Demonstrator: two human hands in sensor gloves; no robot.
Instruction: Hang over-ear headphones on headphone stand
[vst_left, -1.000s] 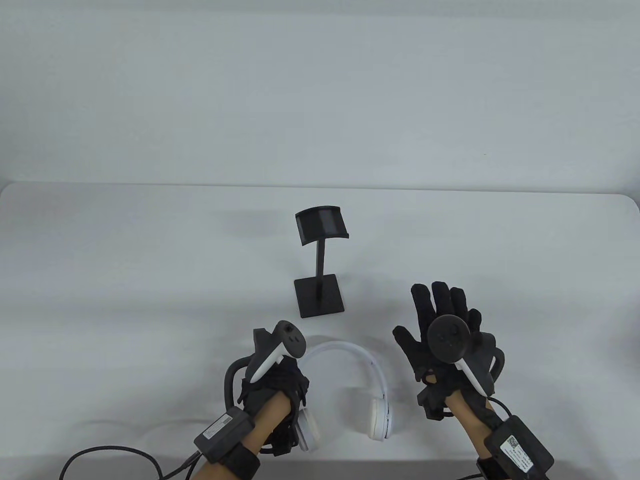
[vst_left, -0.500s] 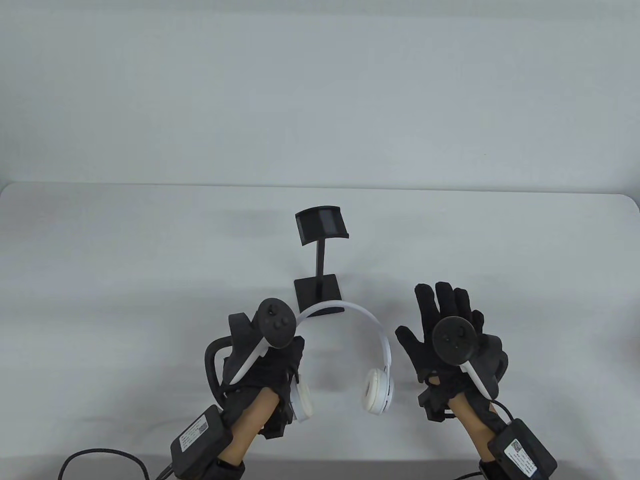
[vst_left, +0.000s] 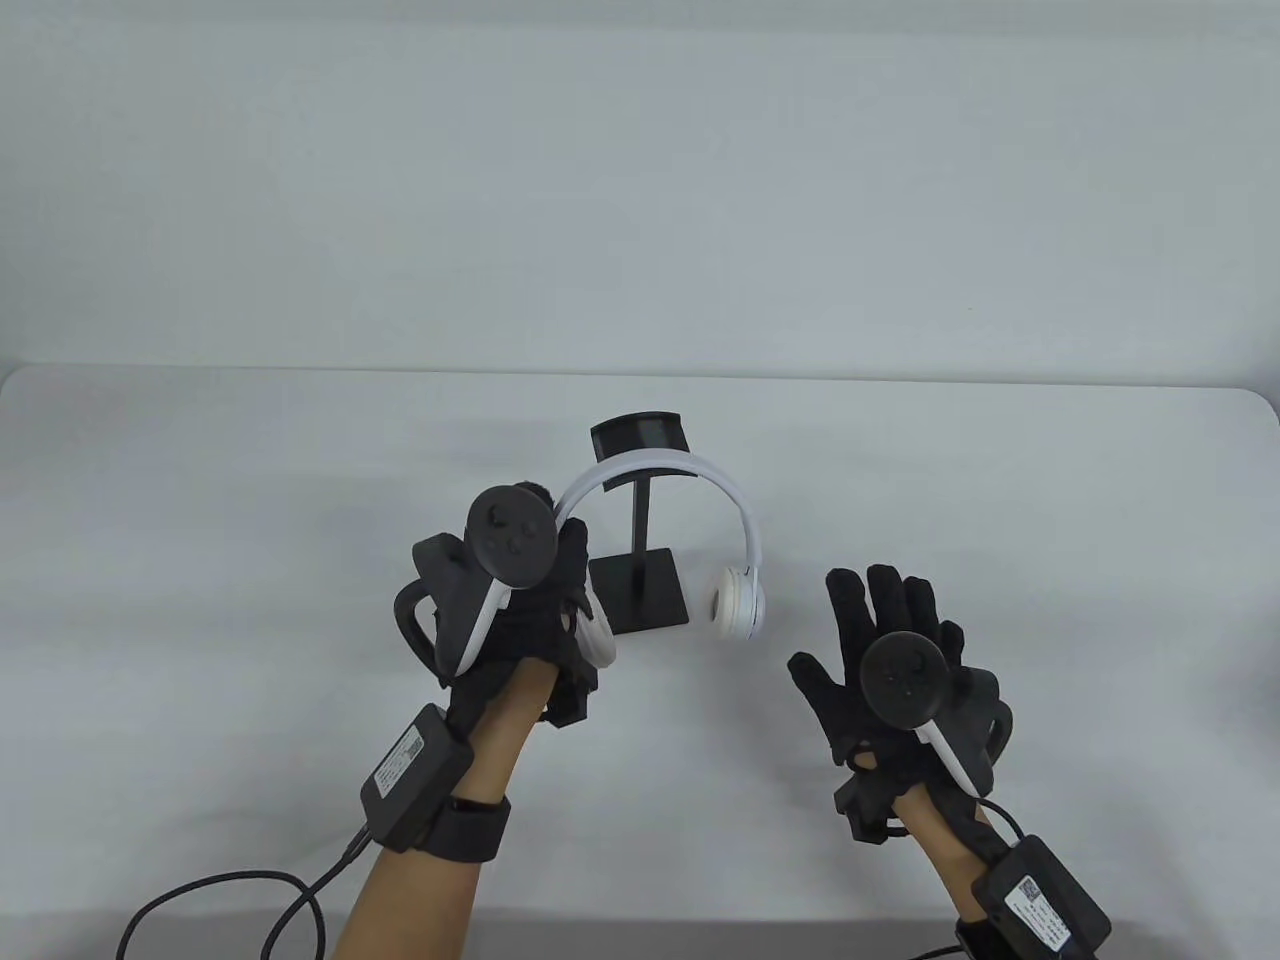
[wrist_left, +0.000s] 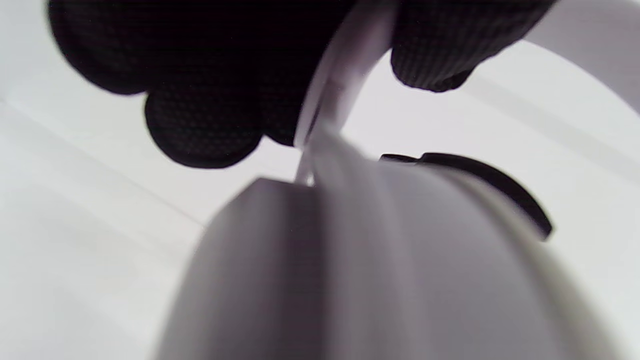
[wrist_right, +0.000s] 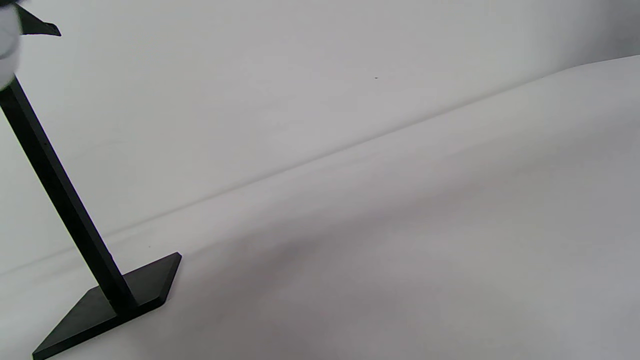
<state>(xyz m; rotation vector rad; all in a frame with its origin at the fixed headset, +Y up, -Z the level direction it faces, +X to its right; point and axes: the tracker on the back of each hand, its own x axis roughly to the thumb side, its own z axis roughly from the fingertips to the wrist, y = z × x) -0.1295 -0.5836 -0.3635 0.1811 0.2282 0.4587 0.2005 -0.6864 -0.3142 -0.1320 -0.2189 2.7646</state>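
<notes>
White over-ear headphones (vst_left: 735, 520) hang in the air in front of the black headphone stand (vst_left: 636, 520). My left hand (vst_left: 560, 580) grips the left side of the headband just above the left earcup (vst_left: 597, 640). The headband arches just below the stand's top cradle (vst_left: 640, 433); the right earcup (vst_left: 740, 600) hangs free. In the left wrist view my fingers (wrist_left: 200, 120) pinch the headband (wrist_left: 345, 75), the earcup (wrist_left: 375, 270) fills the frame and the cradle (wrist_left: 490, 182) shows behind. My right hand (vst_left: 880, 620) is open and flat, right of the stand. The right wrist view shows only the stand (wrist_right: 65, 200).
The white table (vst_left: 250, 500) ends at a rear edge behind the stand, with a pale wall beyond. A black cable (vst_left: 230, 900) trails from my left forearm at the table's front left.
My left hand has lifted the headphones off the table and carried them away from me, up to the stand's top. My right hand has stayed almost still, open.
</notes>
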